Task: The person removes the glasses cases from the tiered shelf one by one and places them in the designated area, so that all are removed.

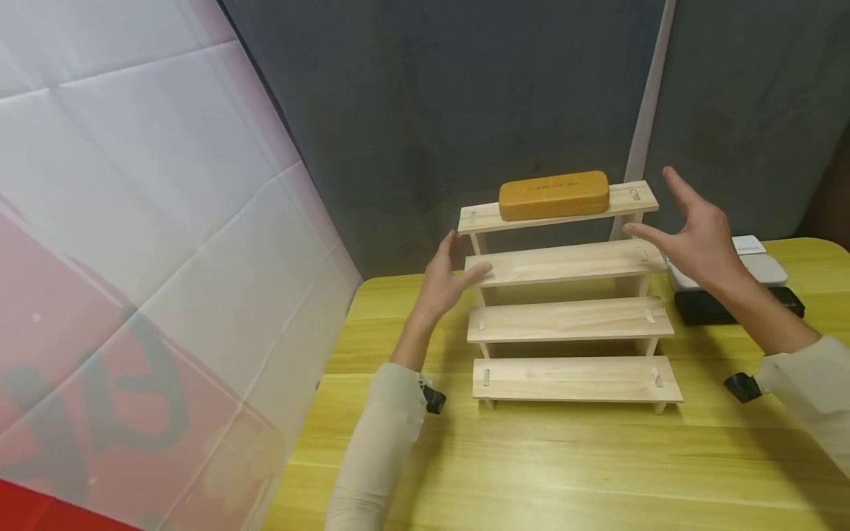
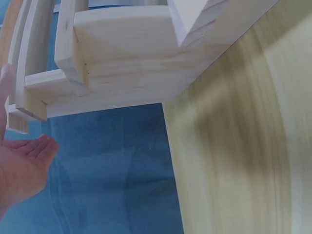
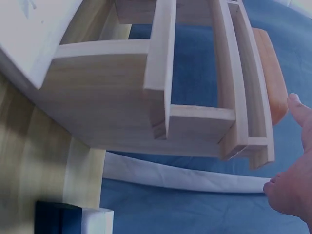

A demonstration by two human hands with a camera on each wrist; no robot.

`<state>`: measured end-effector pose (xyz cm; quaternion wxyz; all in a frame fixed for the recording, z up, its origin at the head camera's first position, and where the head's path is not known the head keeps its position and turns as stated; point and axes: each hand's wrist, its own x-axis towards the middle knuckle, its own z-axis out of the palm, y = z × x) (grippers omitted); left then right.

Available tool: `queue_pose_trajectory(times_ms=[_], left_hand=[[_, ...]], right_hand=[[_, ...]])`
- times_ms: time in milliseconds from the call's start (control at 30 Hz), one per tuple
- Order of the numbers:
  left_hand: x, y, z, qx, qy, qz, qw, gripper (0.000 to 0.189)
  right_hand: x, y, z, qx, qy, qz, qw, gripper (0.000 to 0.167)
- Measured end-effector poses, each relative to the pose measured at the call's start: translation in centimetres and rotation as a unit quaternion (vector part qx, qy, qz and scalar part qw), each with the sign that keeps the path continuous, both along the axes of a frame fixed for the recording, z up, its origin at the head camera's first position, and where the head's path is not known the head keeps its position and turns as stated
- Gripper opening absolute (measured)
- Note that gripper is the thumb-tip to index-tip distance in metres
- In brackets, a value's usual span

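Note:
A pale wooden stepped rack (image 1: 569, 322) with several shelves stands on the table. On its top shelf lies a long, rounded, orange-tan case (image 1: 554, 196) with small dark lettering; its end (image 3: 271, 75) also shows in the right wrist view. My left hand (image 1: 440, 286) is at the rack's left side, thumb over the end of the second shelf from the top, fingers spread behind; whether it touches is hard to tell. Beyond the rack's right end, my right hand (image 1: 707, 240) is held with thumb and fingers apart, nothing between them.
To the right of the rack, a black case (image 1: 704, 308) and a light grey case (image 1: 764, 270) lie together, with a small white box (image 1: 748, 245) on top. A dark curtain (image 1: 432, 133) hangs behind the yellowish wooden table (image 1: 551, 472). A white, printed fabric wall (image 1: 166, 184) borders the left.

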<state>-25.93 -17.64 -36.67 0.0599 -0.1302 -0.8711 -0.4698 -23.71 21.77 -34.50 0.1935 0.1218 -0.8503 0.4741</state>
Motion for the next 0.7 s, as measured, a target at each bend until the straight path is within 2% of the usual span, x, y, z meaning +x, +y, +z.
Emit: queue_pose_trajectory(times_ms=[300, 567, 700], left_hand=[[-0.8, -0.1, 1.1, 0.014, 0.006, 0.006, 0.9999, 0.111], [-1.7, 0.6, 2.4, 0.005, 0.017, 0.015, 0.9997, 0.111], [-2.2, 0.9, 3.1, -0.007, 0.022, 0.022, 0.9995, 0.108]], right_hand=[[-0.7, -1.5, 0.7, 0.001, 0.007, 0.026, 0.9996, 0.096], [-1.3, -3.0, 1.3, 0.009, 0.010, 0.022, 0.9997, 0.097], [-1.5, -3.7, 1.7, 0.033, 0.016, 0.013, 0.9992, 0.097]])
